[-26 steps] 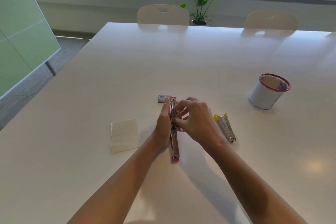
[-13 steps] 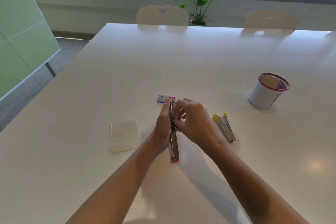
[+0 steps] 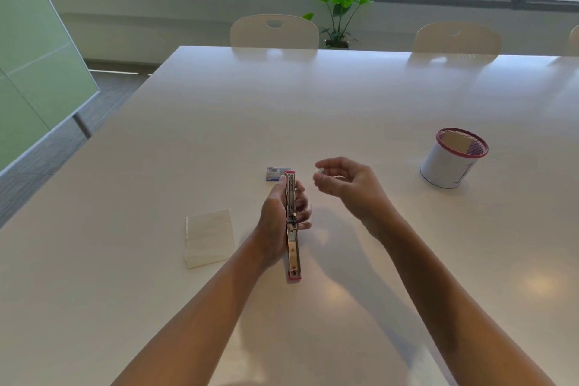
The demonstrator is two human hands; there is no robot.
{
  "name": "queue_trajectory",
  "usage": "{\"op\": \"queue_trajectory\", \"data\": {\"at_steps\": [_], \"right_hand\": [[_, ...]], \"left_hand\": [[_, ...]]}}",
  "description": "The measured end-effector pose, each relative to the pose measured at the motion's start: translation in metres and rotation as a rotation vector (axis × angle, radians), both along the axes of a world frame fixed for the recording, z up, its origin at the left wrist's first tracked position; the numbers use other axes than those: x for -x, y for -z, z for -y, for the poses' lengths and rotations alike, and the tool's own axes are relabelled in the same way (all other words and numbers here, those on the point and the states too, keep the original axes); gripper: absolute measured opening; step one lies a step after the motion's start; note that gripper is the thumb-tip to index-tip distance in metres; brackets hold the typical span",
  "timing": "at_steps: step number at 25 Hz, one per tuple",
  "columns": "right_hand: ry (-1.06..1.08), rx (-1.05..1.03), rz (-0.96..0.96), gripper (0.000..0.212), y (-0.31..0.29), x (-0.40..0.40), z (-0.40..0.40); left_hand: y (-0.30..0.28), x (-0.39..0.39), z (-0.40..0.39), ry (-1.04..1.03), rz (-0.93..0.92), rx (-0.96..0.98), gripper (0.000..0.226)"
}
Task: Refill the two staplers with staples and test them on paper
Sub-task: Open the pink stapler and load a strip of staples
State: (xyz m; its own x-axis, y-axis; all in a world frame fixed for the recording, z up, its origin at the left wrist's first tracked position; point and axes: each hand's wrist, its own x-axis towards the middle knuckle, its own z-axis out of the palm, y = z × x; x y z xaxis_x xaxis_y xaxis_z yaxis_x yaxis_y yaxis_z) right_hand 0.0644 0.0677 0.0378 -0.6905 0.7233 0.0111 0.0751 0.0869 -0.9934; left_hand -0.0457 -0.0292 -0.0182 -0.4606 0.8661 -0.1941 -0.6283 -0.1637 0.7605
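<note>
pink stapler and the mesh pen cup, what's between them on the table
In the head view, the raised right hand hangs between the pink stapler and mesh pen cup; the visible tabletop there is bare.

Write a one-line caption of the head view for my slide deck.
Left hand grips an opened pink-tipped metal stapler on the white table; right hand hovers beside it, loosely curled.

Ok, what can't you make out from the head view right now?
- Yellow stapler: hidden behind the right hand.
- Staples in the pink stapler: channel too small and narrow; left hand covers its side.
- Staple box: label too small.
- Pen cup: contents unclear through the mesh.
</note>
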Motion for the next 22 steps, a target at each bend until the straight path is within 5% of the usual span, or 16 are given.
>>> {"op": "queue_trajectory", "data": {"at_steps": [7,13,22], "right_hand": [[0.162,0.068,-0.131,0.014,-0.017,-0.025,-0.053],[0.643,-0.690,0.243,0.022,-0.035,-0.087,-0.126],[0.712,-0.811,0.512,0.021,-0.026,-0.118,-0.155]], "left_hand": [[-0.001,0.000,0.000,0.053,-0.033,-0.013,0.044],[-0.002,-0.001,0.002,0.023,-0.032,-0.018,0.042],[-0.005,-0.003,0.002,-0.010,-0.049,0.003,0.040]]}}
